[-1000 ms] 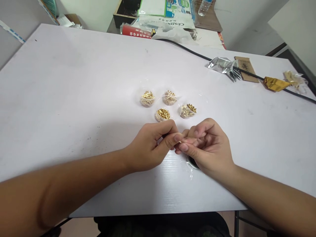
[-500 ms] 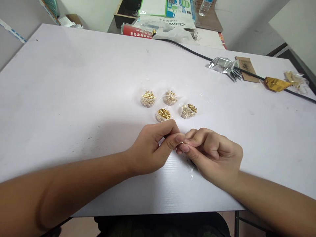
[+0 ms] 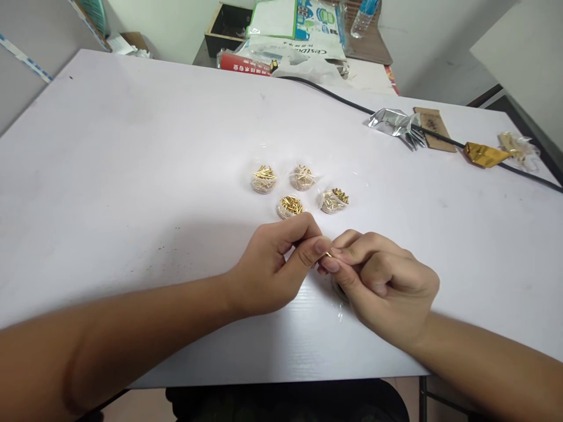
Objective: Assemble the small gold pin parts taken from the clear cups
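Observation:
My left hand (image 3: 272,266) and my right hand (image 3: 382,281) meet fingertip to fingertip just above the white table (image 3: 132,176). Between their pinched thumbs and forefingers sits a tiny gold pin (image 3: 328,254), mostly hidden by the fingers. Just beyond the hands lie several small clear dishes of gold pins (image 3: 290,206), the nearest a little past my left knuckles. A small dark round object (image 3: 339,291) and a scrap of clear film lie under my right hand, largely covered.
A black cable (image 3: 352,104) crosses the far right of the table, past crumpled silver foil (image 3: 393,120), a brown card (image 3: 433,123) and gold foil (image 3: 484,155). Boxes and printed bags (image 3: 285,35) are piled behind the far edge.
My right hand has turned over, knuckles now up and fingers curled tighter, and shifted slightly right. The left hand has barely moved. The view has tilted a little.

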`<state>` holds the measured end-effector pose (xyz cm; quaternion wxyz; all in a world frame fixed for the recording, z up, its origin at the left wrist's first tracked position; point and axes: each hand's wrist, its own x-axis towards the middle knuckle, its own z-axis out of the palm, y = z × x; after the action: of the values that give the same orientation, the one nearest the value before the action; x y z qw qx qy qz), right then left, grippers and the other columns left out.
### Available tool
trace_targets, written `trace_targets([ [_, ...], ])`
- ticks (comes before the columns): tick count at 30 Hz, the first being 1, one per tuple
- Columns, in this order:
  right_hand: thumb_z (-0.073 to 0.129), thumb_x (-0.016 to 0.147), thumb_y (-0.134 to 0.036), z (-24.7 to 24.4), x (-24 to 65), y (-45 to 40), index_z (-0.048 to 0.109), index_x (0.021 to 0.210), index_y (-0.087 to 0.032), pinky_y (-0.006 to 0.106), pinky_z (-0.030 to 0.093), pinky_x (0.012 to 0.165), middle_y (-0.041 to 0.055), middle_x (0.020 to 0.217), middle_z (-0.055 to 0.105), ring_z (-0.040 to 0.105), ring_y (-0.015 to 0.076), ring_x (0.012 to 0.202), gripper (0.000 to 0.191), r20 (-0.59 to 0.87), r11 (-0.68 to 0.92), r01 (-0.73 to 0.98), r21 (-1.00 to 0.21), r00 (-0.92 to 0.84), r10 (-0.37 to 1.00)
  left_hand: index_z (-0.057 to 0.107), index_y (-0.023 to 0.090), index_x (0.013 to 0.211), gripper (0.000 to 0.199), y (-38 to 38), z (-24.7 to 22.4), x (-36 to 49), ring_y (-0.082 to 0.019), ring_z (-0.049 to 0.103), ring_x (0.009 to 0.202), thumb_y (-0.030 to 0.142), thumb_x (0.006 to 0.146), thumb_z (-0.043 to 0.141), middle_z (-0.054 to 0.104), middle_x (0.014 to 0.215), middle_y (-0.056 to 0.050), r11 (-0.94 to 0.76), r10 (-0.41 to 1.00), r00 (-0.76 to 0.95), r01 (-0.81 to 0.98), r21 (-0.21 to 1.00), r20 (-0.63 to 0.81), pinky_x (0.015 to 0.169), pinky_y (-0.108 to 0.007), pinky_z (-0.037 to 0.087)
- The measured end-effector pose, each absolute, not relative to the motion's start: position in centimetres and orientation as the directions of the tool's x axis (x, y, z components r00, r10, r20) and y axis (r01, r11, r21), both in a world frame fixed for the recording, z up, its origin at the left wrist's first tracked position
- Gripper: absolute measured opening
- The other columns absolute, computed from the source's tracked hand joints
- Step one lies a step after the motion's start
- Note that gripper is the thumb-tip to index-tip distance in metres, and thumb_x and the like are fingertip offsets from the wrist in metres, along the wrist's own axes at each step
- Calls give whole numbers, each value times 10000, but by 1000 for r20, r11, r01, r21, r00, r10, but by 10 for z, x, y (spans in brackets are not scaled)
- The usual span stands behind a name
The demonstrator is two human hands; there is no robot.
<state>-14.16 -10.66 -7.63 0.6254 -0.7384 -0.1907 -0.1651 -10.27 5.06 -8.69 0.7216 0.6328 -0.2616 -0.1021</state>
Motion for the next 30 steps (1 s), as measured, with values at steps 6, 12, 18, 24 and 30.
trace_targets([
  [6,654,800,42,-77,-143,-108,258,553,-183,299,589,538,-3,730,596,669,148,687,519,479,-119,488,-865,873,94,489,169,724,269,51,-86,-103,-79,539,612,272,951,589,601,676,14,245,-497,824,-166,955,271,562,-202,438],
  [12,662,790,37,-79,-142,-110,259,546,-177,298,596,521,-7,729,592,657,146,688,517,462,-56,470,-881,880,107,490,166,728,279,52,-86,-104,-84,564,615,299,952,588,580,663,14,294,-515,814,-126,947,268,568,-204,457],
  [18,628,825,20,-81,-139,-110,241,536,-171,334,626,536,0,730,600,650,149,660,520,365,146,345,-927,921,138,484,162,734,286,52,-87,-103,-85,569,623,311,961,574,555,650,19,347,-551,792,-70,935,264,573,-201,463],
  [24,650,827,7,-82,-135,-110,240,538,-150,325,646,576,-2,768,625,643,116,643,525,378,240,334,-911,911,166,481,157,735,291,51,-86,-102,-75,561,615,309,969,562,550,646,21,337,-568,784,-57,940,252,567,-187,455],
  [30,646,837,8,-85,-134,-111,236,548,-142,300,613,548,-12,761,621,639,108,648,524,374,283,319,-905,912,169,480,158,742,287,51,-87,-103,-73,561,621,308,978,546,556,650,17,347,-568,783,-51,936,253,575,-185,458],
])
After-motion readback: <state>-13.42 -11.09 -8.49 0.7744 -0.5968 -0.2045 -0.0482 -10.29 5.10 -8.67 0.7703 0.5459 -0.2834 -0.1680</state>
